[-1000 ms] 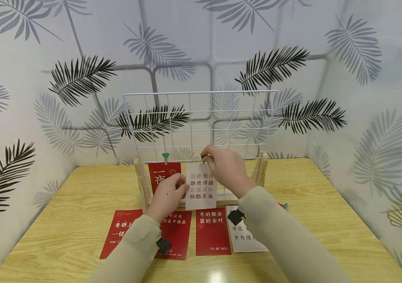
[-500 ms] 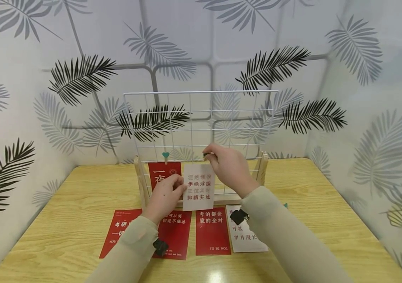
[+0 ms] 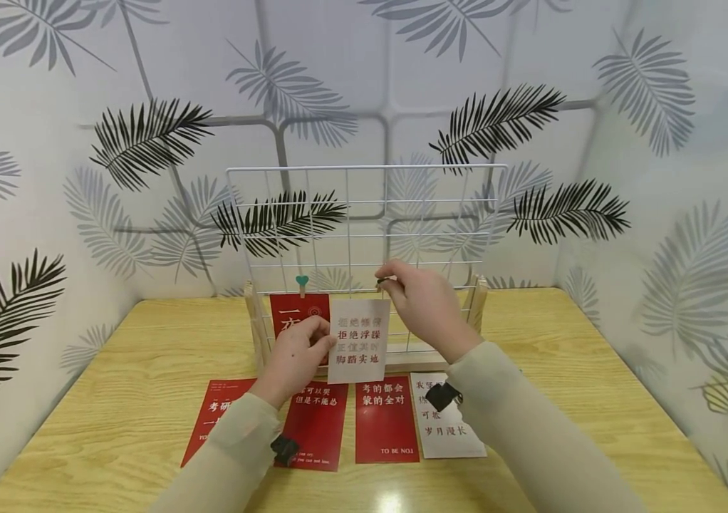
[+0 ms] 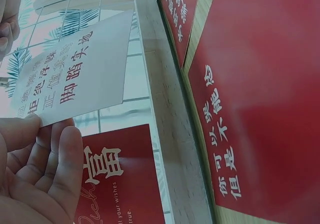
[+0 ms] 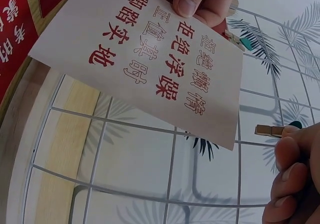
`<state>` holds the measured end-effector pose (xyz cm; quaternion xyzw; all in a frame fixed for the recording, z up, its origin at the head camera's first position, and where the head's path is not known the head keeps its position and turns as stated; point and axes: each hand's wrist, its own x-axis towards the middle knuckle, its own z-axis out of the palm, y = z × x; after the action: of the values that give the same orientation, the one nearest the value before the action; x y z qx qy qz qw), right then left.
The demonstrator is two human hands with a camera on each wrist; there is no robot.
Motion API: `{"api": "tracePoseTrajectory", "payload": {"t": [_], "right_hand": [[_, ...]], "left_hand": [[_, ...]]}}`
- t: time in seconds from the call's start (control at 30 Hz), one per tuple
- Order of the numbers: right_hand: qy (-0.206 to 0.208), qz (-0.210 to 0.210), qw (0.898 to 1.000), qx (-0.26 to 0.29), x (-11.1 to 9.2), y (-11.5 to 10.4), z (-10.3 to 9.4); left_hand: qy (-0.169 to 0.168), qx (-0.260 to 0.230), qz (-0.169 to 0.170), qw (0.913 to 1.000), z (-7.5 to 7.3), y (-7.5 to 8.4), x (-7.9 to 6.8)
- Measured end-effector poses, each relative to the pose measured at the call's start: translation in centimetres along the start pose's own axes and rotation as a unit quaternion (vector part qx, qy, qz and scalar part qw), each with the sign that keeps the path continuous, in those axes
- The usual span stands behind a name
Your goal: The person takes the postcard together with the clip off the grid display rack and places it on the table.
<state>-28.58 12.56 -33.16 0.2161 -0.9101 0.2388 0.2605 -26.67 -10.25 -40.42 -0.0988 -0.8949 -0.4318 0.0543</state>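
My left hand [image 3: 292,360] pinches the left edge of a white card [image 3: 357,370] with red printed characters, holding it upright before a white wire grid rack [image 3: 364,168]. At the card's upper right, my right hand [image 3: 429,306] pinches a small wooden clothespin [image 5: 269,130] with a dark green end. In the right wrist view the clothespin is apart from the card's top edge. Partly behind my left hand, a red card [image 3: 279,320] hangs on the grid under a clothespin with a teal heart [image 3: 302,281].
On the wooden table [image 3: 95,385] before the rack lie a red card [image 3: 226,390] at left, another red card [image 3: 320,431], a third red card [image 3: 386,427] and a white card [image 3: 456,443] partly under my right sleeve. Wooden feet [image 3: 476,306] support the rack. Leaf-patterned cloth stands behind.
The white card has shifted slightly left and down with my left hand. My right hand has moved a little to the right, widening the space between clothespin and card.
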Motion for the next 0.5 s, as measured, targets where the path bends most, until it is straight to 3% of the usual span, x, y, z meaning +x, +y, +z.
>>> {"api": "tracePoseTrajectory", "payload": {"t": [0.5], "right_hand": [[-0.015, 0.004, 1.000, 0.025, -0.7, 0.0, -1.1]], "left_hand": [[0.006, 0.012, 0.002, 0.9999, -0.6, 0.2, -0.7]]}}
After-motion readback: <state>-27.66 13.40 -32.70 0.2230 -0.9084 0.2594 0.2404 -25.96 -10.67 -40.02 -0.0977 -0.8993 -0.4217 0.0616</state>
